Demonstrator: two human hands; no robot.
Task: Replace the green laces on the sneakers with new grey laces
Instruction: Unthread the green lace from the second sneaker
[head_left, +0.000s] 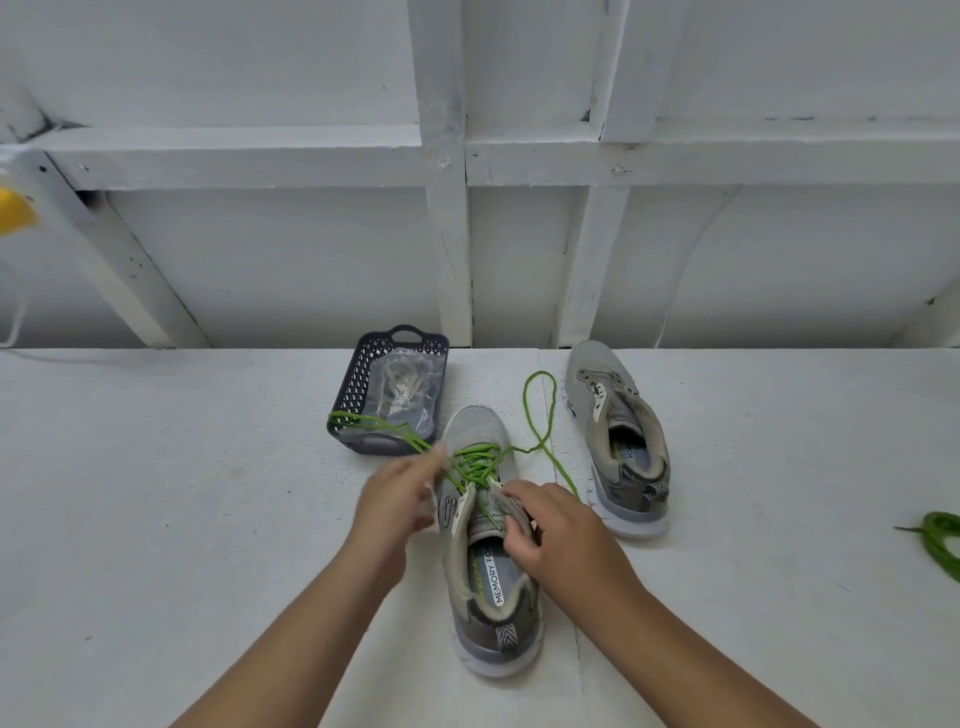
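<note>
White-painted boards form the work surface (208, 519), backed by a white wall of panels and crossing battens that meets it along a straight far edge. Near the middle, close to the person, stands the near sneaker (485, 545), toe pointing away, heel toward the camera, with its green lace (475, 465) still threaded through the lower eyelets. One loose end of that lace runs left over the front corner of the basket (392, 389); the other loops out to the right across the surface, toward the second sneaker.

The left hand (397, 499) comes in from the lower left, forearm angled up, and lies against the shoe's left side; its fingertips are at the lace beside the eyelets, blurred, so whether they pinch the lace or only touch it I cannot tell. The right hand (553, 530) reaches from the lower right, fingers curled round the shoe's right collar edge beside the tongue.

Just right and further back sits the second sneaker (618, 441), unlaced, apart from the first. The dark basket, just beyond the near shoe's toe to the left, holds a clear packet of grey laces (402, 389). A bundled green lace (943, 543) lies at the right frame edge. Wide bare surface spreads on both sides of the forearms.
</note>
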